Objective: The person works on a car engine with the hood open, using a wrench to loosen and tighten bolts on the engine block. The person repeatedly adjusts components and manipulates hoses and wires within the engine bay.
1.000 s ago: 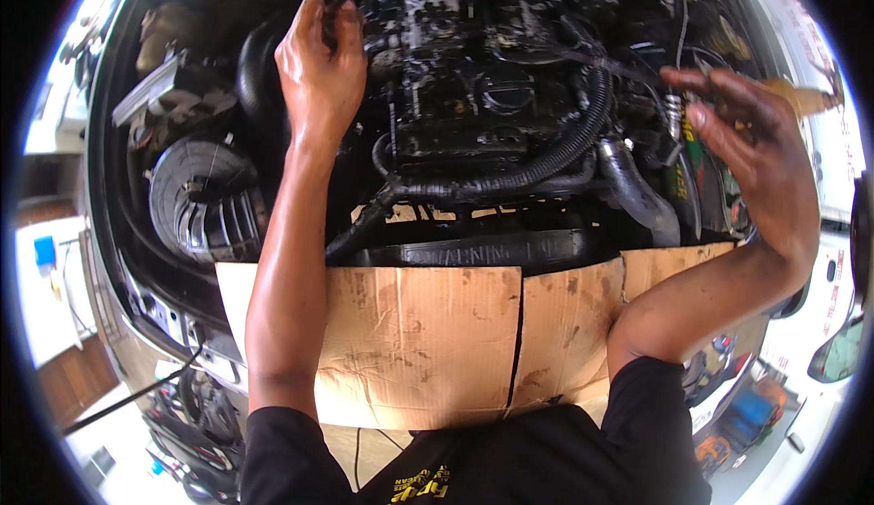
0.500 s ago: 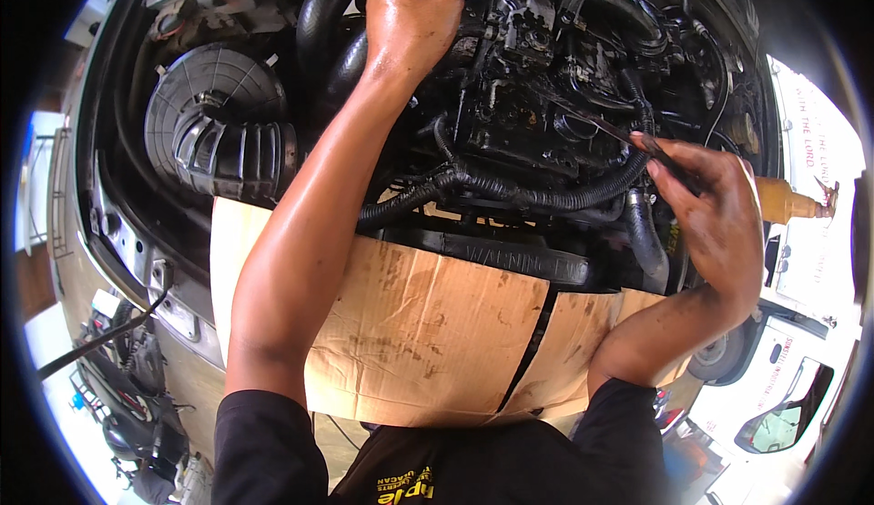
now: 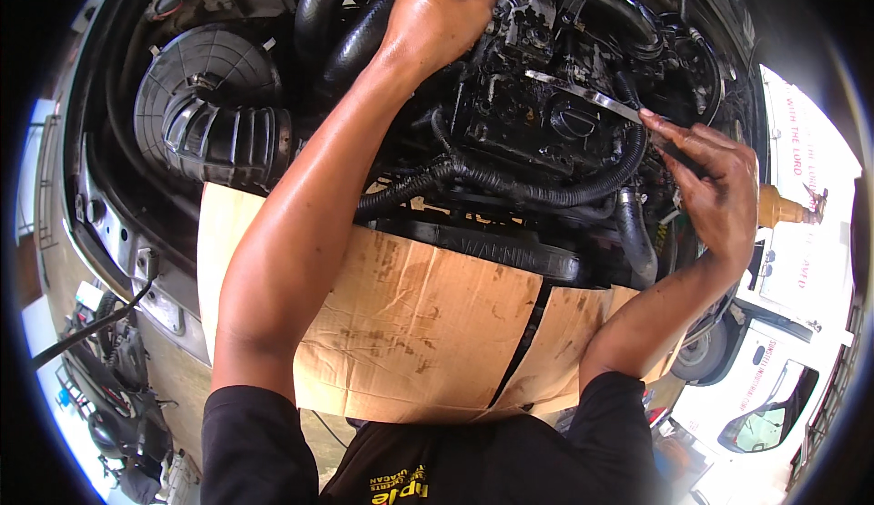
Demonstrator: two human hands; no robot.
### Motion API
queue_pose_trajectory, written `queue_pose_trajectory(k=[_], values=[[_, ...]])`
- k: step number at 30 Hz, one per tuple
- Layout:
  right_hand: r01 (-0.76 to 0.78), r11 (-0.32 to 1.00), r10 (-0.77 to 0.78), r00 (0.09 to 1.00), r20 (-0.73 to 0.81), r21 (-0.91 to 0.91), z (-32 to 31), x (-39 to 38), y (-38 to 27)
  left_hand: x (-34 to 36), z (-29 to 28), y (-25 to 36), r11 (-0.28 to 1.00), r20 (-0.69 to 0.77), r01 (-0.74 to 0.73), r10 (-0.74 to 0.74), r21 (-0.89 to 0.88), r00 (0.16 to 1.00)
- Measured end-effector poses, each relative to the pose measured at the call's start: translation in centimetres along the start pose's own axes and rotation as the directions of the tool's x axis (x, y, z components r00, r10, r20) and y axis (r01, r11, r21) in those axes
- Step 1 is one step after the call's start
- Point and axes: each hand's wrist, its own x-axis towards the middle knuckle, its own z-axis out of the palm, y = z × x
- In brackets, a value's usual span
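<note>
My right hand (image 3: 715,177) grips a long, flat, shiny metal tool (image 3: 587,95), pinched between thumb and fingers. Its far end reaches over the black, oily engine (image 3: 492,132), just beyond a round cap (image 3: 574,121). I cannot tell the tool's exact kind. At the top of the view my left hand (image 3: 442,9) is over the far side of the engine, fingers curled and slightly blurred. What they hold, if anything, is hidden. A ribbed black hose (image 3: 546,197) crosses the engine's near side, below both hands.
A round air filter housing (image 3: 205,68) with a bellows duct (image 3: 223,141) stands at left. Stained cardboard (image 3: 410,323) covers the near edge in front of my body. A prop rod (image 3: 91,327) slants at left. A yellowish bottle (image 3: 785,206) and a white vehicle (image 3: 774,387) are at right.
My left hand has shifted right across the engine. The tool in my right hand has turned, now showing its shiny flat side. The whole view has shifted slightly.
</note>
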Motion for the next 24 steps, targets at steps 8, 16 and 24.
queue_pose_trajectory(k=[8,16,24], values=[[0.051,0.894,-0.206,0.929,-0.308,-0.444,1.5,1.1,-1.5,-1.9,0.9,0.8,0.929,0.553,-0.321,0.367,-0.184,0.748],[-0.031,0.882,-0.185,0.895,-0.406,-0.470,3.4,2.0,-2.7,-1.7,1.6,-0.3,0.979,0.464,-0.126,0.187,-0.159,0.866],[0.074,0.996,-0.011,0.640,-0.769,0.047,7.2,5.5,-4.4,-1.0,2.0,-3.5,0.941,0.345,0.061,0.062,-0.334,0.937]])
